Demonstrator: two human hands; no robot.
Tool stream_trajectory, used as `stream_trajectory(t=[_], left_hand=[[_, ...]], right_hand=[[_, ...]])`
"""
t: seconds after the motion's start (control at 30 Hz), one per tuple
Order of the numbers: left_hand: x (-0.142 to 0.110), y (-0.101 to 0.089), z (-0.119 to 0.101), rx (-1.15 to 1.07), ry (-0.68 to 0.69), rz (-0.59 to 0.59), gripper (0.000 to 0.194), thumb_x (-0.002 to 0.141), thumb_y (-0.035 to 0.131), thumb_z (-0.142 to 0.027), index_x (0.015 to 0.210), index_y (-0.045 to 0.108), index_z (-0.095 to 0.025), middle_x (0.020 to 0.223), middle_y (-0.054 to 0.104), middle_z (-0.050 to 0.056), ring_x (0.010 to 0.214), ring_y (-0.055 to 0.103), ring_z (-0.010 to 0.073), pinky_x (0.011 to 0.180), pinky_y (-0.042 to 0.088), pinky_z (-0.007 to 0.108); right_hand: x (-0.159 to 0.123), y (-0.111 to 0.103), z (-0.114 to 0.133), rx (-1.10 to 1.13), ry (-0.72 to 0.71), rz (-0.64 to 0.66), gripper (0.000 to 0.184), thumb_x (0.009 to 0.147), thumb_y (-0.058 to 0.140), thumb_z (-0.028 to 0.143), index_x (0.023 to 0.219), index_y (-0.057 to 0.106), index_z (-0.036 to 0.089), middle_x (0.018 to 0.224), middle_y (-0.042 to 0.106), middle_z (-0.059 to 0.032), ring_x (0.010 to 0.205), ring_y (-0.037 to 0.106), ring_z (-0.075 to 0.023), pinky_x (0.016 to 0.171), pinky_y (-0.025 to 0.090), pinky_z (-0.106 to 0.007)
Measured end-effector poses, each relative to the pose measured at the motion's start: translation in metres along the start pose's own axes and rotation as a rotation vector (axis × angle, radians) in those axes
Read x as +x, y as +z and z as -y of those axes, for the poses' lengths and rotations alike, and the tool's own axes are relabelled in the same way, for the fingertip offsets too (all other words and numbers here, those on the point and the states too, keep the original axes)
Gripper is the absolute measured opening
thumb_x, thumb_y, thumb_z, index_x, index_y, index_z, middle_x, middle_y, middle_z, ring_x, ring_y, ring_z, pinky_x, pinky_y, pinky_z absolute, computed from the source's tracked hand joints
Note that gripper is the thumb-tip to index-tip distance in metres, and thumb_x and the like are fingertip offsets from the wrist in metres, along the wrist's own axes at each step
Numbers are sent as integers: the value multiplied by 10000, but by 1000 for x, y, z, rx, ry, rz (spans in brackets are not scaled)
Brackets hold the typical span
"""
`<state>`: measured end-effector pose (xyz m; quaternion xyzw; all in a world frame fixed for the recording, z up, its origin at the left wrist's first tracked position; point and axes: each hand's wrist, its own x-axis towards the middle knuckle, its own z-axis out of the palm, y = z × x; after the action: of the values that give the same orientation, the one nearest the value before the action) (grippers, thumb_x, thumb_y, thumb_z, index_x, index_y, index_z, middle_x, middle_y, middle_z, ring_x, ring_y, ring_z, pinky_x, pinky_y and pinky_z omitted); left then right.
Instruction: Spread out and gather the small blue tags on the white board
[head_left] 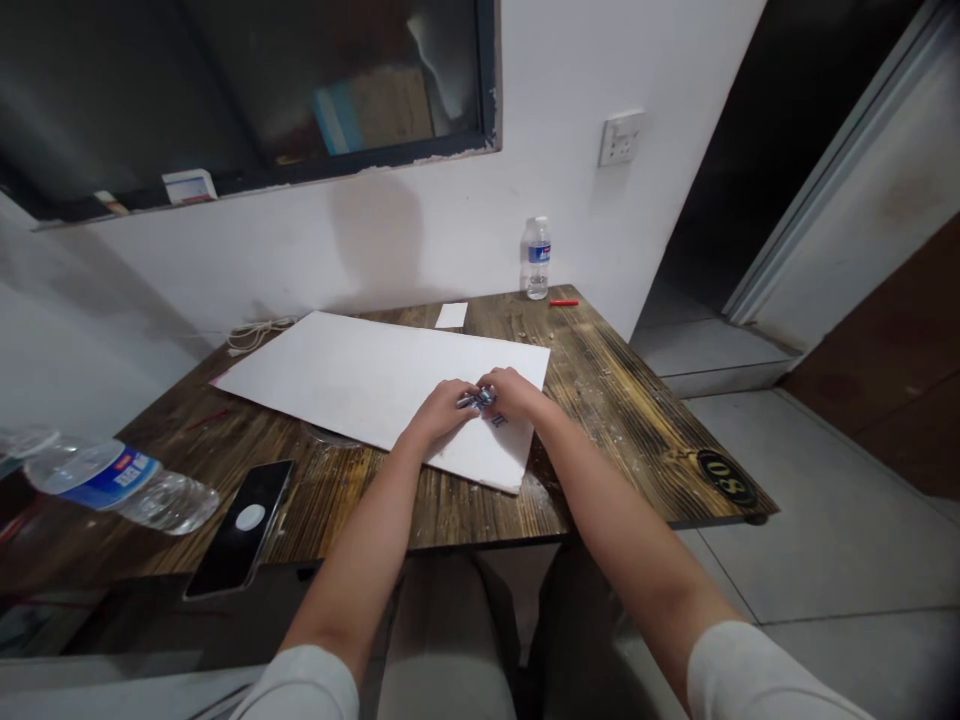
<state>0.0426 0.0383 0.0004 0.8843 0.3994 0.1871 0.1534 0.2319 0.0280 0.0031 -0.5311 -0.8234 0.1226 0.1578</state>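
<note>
Both hands pinching a small blue-and-silver object [477, 400] on a white foam board [360, 375].

Left hand [435, 415] and right hand [514, 392] meet over the object near the board's near right edge, fingers together and closed on it from both sides; it's partly hidden, so the exact grip is hard to see. Dark marks [498, 421] lie just beside the right hand. The board lies on a wooden table [622, 420]. From the hands: upright water bottle [537, 258] at 1 o'clock, red pen [563, 302] at 1 o'clock, paper slip [451, 315] at 12 o'clock, phone [238, 525] at 8 o'clock, lying water bottle [120, 485] at 8–9 o'clock.
</note>
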Motion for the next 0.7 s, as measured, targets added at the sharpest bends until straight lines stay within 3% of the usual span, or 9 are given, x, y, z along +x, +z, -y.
stream_trajectory(t=[0.23,0.33,0.43,0.6,0.7], left_hand=[[1,6,-9,56,39,-94,252,794,565,-124,977,730,-182,960,716,88,927,636,237,864,486,365],[2,5,-9,-12,-6,-203,274,771,545,-78,926,740,-193,922,726,71,884,651,220,842,496,348],[4,4,-5,-181,-91,-387,279,754,537,-68,886,743,-201,902,735,51,848,662,204,819,506,338],[10,1,0,-633,-221,-558,187,673,698,-193,857,722,-170,795,719,42,739,653,185,695,524,313],[11,-2,1,-855,-200,-626,326,587,793,-256,883,698,-158,807,707,41,739,647,175,651,523,288]], right_hand=[[3,6,11,110,114,-16,261,698,778,212,956,755,176,921,732,-87,870,660,-231,710,442,-259],[3,6,7,156,84,-69,363,667,819,280,1010,747,182,984,715,-95,890,650,-226,733,453,-261],[2,6,5,164,73,-122,507,575,880,275,1052,732,184,1058,686,-110,929,637,-233,765,465,-276],[6,5,9,437,98,-285,33,771,706,171,788,732,180,772,704,-27,733,635,-143,723,467,-246],[9,2,12,724,123,-375,125,842,634,261,797,711,174,683,688,-4,601,616,-122,626,474,-234]])
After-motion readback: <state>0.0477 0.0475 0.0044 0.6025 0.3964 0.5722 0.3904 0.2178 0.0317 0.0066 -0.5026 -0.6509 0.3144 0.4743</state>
